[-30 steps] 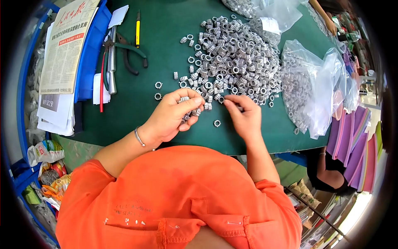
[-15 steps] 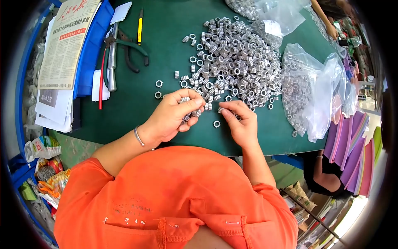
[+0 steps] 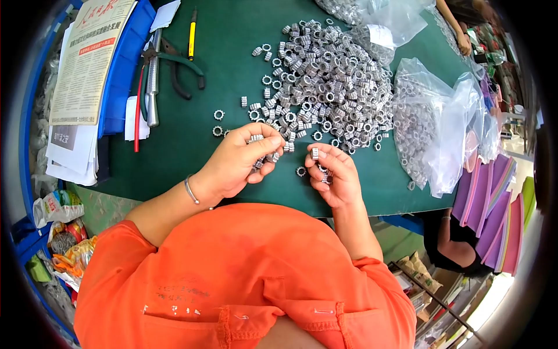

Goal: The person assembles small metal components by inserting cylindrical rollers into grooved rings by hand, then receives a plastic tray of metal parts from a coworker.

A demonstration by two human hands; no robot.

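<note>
A large heap of small grey toothed metal rings [image 3: 337, 81] lies on the green table [image 3: 168, 168]. My left hand [image 3: 241, 160], just below the heap's left edge, is curled round several of these rings, which show between thumb and fingers. To its right, my right hand [image 3: 334, 174] pinches one ring [image 3: 315, 153] upright between thumb and forefinger, and more rings show under its curled fingers. Between the two hands a single ring [image 3: 300, 171] lies on the table. The hands do not touch each other.
Clear bags of rings [image 3: 415, 128] lie right of the heap and behind it. At the left are pliers [image 3: 174, 61], a yellow pen [image 3: 192, 38], a red stick [image 3: 139, 110] and a newspaper [image 3: 90, 70] on a blue bin. Another person's hand [image 3: 464, 43] shows at the back right.
My right hand has moved from the heap's lower edge towards me and turned, so its fingers now face up with rings showing. My left hand has stayed nearly still.
</note>
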